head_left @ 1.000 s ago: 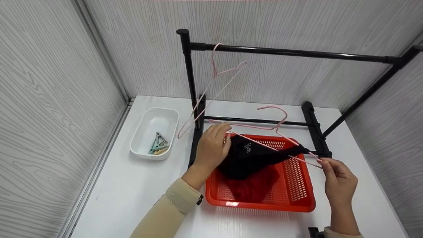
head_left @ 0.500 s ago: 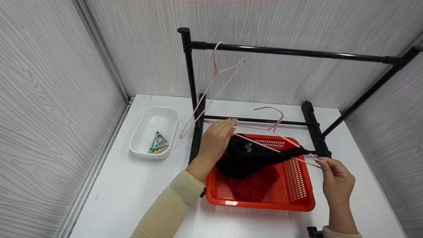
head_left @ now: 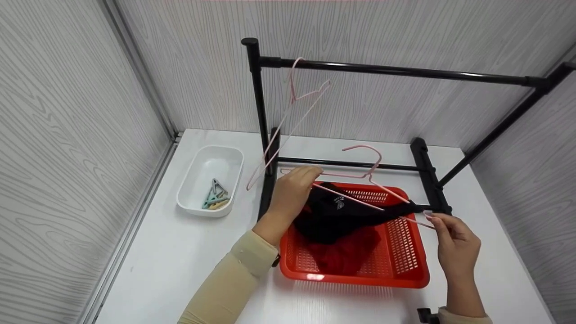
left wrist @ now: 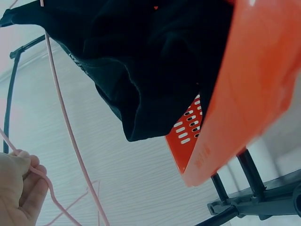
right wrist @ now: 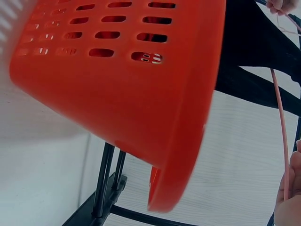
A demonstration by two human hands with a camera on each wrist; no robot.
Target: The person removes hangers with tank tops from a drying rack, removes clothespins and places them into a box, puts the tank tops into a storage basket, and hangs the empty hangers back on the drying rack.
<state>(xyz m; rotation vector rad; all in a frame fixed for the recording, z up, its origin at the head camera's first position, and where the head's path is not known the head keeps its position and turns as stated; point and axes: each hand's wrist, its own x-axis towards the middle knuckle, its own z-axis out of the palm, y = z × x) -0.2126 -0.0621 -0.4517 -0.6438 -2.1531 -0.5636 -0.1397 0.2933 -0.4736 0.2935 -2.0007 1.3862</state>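
My left hand [head_left: 289, 193] pinches a pink clothes hanger [head_left: 373, 165] near its left end, thumb and fingers on the wire in the left wrist view. At the hanger's right corner, the thumb and fingers of my right hand [head_left: 459, 247] pinch the wire. A narrow part of a black garment [head_left: 330, 225] is threaded over the hanger's right arm, close to the right hand. The rest of that garment hangs down into the red basket [head_left: 353, 281], over a dark red cloth [head_left: 348, 256] lying inside.
A black rack [head_left: 405, 72] stands over the back of the white table, with a second pink hanger [head_left: 293, 87] on its top bar. To the left is a white tray [head_left: 191, 182] holding several small clips [head_left: 216, 196]. Walls rise on both sides.
The held hanger has shifted slightly left, its hook moving along. My right hand has edged left too, and the black fabric on the right arm looks more bunched up.
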